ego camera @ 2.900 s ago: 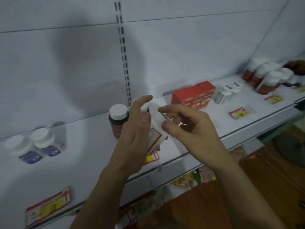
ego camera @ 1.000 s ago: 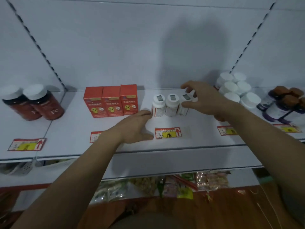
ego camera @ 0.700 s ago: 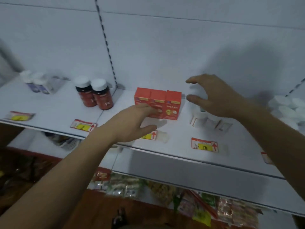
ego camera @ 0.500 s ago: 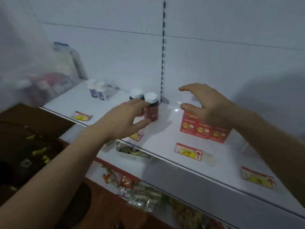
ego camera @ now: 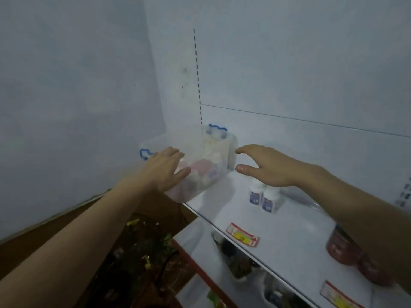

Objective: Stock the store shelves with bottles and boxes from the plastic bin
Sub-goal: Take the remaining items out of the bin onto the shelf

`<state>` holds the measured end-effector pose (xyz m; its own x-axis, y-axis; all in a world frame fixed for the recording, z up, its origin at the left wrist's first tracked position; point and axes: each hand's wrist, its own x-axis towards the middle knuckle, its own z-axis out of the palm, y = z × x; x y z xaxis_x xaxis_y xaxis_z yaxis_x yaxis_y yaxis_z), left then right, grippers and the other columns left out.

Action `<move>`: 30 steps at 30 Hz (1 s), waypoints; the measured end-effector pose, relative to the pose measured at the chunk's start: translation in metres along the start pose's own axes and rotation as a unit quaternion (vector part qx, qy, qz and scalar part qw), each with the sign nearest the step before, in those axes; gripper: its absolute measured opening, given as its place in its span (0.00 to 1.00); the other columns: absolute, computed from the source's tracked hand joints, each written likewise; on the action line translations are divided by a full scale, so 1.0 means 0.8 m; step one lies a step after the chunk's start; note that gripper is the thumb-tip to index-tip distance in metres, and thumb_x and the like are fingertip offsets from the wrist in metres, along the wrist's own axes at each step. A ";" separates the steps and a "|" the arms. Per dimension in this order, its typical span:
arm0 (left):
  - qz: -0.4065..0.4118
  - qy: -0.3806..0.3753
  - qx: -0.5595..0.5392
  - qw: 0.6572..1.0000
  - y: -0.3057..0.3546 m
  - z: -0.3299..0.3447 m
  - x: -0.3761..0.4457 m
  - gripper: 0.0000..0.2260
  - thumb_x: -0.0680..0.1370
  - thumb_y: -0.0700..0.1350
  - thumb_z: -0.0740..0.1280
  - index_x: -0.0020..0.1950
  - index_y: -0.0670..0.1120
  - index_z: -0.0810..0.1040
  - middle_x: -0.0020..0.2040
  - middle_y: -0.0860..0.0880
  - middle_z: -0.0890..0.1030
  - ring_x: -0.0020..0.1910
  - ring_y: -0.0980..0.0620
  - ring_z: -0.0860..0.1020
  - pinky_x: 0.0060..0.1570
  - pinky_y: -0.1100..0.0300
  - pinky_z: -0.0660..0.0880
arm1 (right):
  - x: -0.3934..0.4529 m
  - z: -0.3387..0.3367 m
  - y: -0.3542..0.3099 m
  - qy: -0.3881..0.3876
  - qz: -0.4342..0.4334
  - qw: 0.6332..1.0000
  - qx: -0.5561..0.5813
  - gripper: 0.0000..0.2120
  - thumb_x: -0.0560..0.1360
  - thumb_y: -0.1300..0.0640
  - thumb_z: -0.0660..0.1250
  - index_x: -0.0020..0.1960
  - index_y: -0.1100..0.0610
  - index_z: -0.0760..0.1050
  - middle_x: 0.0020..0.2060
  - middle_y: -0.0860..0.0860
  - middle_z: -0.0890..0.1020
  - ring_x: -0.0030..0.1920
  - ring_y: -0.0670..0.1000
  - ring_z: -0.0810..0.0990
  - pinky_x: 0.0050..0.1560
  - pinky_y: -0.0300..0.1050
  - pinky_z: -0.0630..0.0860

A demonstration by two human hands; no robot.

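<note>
Both hands have swung left from the red boxes, and now the left hand is reaching with fingers spread over the plastic bin of bottles at the shelf end, while the right hand, fingers apart and empty, is hovering just right of it above two white bottles

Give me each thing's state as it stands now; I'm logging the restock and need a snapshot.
Plastic bin: open-topped, at the shelf's left end, holding bottles.
Left hand: open, fingers reaching over the bin's near edge, holding nothing.
Right hand: open, spread above the shelf, holding nothing.
White bottles: two, upright, capped, side by side on the shelf.
Red jars: on the shelf, partly hidden by the right forearm.
Price tag: flat at the shelf's front edge.
</note>
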<state>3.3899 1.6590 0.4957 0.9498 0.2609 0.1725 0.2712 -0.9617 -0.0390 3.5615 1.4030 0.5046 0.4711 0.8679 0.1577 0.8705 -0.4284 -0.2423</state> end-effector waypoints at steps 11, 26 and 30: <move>-0.002 -0.051 -0.117 0.992 -0.113 0.038 0.062 0.25 0.85 0.53 0.45 0.59 0.44 0.80 0.67 0.46 0.78 0.79 0.48 0.60 0.78 0.43 0.51 | 0.251 0.062 -0.046 -0.063 -0.010 0.998 0.014 0.24 0.82 0.41 0.59 0.73 0.52 0.68 0.68 0.50 0.77 0.63 0.52 0.76 0.66 0.46 0.70; -0.022 -0.113 -0.098 0.988 -0.198 0.042 0.207 0.16 0.83 0.50 0.60 0.66 0.46 0.78 0.63 0.48 0.81 0.58 0.53 0.79 0.61 0.57 0.75 | 0.460 0.150 -0.043 -0.342 -0.219 0.901 -0.151 0.24 0.75 0.57 0.72 0.68 0.44 0.71 0.56 0.47 0.77 0.42 0.43 0.74 0.44 0.41 0.71; -0.037 -0.089 -0.120 0.988 -0.197 0.052 0.215 0.24 0.80 0.58 0.64 0.73 0.46 0.73 0.68 0.49 0.77 0.62 0.53 0.78 0.62 0.55 0.76 | 0.459 0.144 -0.032 -0.250 -0.232 0.934 -0.108 0.22 0.76 0.53 0.70 0.69 0.47 0.69 0.50 0.46 0.75 0.45 0.47 0.74 0.47 0.47 0.74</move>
<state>3.5166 1.8592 0.4908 0.9468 0.3218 -0.0106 0.3170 -0.9259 0.2053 3.6961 1.7617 0.4585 -0.0419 0.9587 -0.2813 0.9983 0.0285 -0.0515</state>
